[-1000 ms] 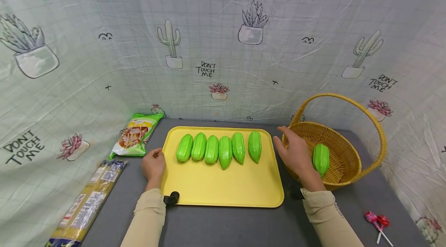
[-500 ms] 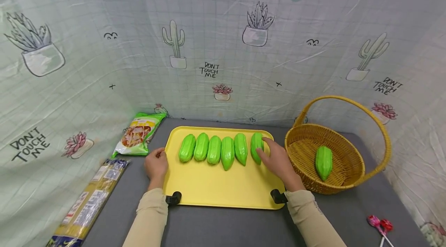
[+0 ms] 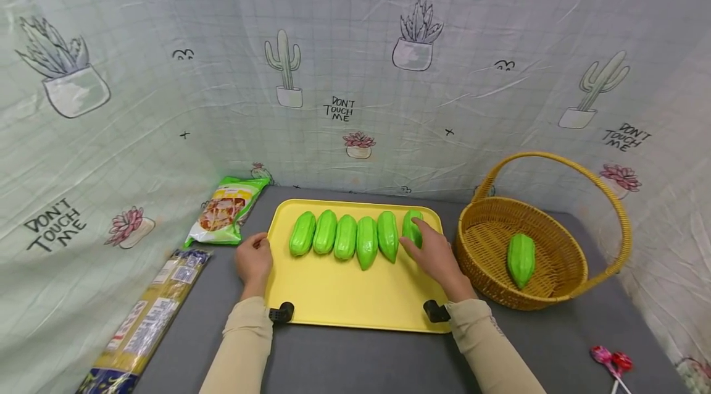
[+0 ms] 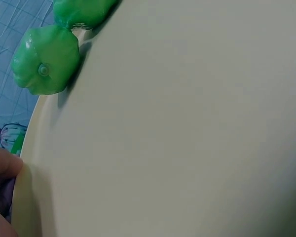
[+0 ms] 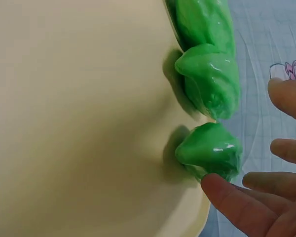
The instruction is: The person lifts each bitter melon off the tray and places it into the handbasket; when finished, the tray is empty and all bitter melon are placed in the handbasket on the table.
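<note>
Several green ribbed star fruits (image 3: pixel 345 237) lie in a row along the far part of a yellow tray (image 3: pixel 355 295). My right hand (image 3: pixel 436 253) is at the rightmost star fruit (image 3: pixel 411 230), fingers spread. In the right wrist view, one fingertip overlaps the near side of that star fruit (image 5: pixel 209 150), while the other fingers stand apart from it. My left hand (image 3: pixel 254 258) rests beside the tray's left rim with loosely curled fingers. One of its fingertips (image 4: pixel 10 165) touches the rim in the left wrist view.
A wicker basket (image 3: pixel 472 270) with a tall handle stands to the right, one star fruit (image 3: pixel 521 260) inside. Two lollipops (image 3: pixel 611 360) lie at front right. On the left are a green snack bag (image 3: pixel 226 212) and a long noodle packet (image 3: pixel 147 320). A printed curtain (image 3: pixel 355 73) hangs behind.
My right hand has moved left from beside the basket to the rightmost star fruit on the tray. My left hand stays by the rim. The head view has shifted slightly.
</note>
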Action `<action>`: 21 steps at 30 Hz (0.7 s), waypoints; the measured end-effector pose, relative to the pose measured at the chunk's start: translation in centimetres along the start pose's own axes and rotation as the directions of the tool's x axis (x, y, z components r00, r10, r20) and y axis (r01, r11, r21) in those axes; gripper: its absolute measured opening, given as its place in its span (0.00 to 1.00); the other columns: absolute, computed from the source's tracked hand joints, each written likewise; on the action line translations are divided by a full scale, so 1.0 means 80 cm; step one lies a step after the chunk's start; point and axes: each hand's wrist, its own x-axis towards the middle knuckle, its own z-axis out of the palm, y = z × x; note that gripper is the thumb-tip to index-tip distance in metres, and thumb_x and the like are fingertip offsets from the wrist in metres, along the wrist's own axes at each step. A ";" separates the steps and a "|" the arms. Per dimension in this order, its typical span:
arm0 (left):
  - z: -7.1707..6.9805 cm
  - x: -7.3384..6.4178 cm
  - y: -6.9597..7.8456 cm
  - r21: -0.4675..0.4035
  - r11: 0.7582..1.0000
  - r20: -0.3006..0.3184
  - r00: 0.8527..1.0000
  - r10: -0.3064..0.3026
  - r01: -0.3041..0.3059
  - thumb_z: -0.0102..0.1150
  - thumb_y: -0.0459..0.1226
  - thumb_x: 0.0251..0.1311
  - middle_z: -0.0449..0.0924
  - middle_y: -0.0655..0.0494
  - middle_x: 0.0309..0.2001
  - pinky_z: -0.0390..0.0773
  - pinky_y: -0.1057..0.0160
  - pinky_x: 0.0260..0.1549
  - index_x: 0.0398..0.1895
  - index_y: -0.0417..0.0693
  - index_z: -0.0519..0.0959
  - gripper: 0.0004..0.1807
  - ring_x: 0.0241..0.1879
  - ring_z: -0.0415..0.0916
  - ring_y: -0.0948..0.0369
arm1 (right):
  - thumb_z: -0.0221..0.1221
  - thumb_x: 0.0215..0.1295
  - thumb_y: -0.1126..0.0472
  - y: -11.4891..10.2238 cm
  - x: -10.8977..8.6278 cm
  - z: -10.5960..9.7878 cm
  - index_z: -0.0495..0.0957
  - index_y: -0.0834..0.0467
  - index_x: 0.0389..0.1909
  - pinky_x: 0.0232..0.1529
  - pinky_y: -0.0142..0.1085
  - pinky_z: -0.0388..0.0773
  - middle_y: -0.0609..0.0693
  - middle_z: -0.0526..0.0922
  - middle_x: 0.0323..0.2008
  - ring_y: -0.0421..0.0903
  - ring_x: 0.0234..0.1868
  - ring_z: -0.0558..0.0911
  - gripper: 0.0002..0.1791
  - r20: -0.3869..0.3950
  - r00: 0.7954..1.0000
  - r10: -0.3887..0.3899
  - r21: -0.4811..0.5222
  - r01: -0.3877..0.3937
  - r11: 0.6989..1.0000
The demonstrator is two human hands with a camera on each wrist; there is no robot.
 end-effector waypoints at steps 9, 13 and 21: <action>0.003 -0.001 -0.001 0.001 1.000 0.007 1.000 -0.006 0.006 0.49 0.34 0.74 0.83 0.37 0.55 0.77 0.42 0.55 0.57 0.39 0.83 0.17 0.56 0.79 0.41 | 0.63 0.71 0.51 0.003 0.001 0.007 0.64 0.62 0.75 0.64 0.60 0.75 0.64 0.72 0.71 0.65 0.68 0.74 0.37 -0.019 1.000 0.019 -0.023 -0.020 1.000; 0.002 -0.001 0.000 0.008 1.000 0.008 1.000 0.004 -0.004 0.49 0.34 0.74 0.83 0.36 0.55 0.77 0.42 0.55 0.57 0.38 0.83 0.17 0.56 0.79 0.41 | 0.64 0.70 0.52 0.010 0.002 0.014 0.65 0.63 0.74 0.67 0.62 0.71 0.69 0.68 0.72 0.68 0.71 0.70 0.37 -0.034 0.999 0.012 -0.030 -0.013 0.999; -0.001 -0.001 0.002 0.009 1.000 -0.009 1.000 0.009 -0.009 0.49 0.34 0.74 0.84 0.36 0.54 0.77 0.43 0.54 0.56 0.38 0.84 0.17 0.54 0.79 0.41 | 0.64 0.70 0.57 0.015 0.003 0.022 0.67 0.64 0.73 0.68 0.65 0.68 0.74 0.62 0.73 0.71 0.72 0.67 0.34 -0.057 0.998 0.018 -0.019 -0.019 1.000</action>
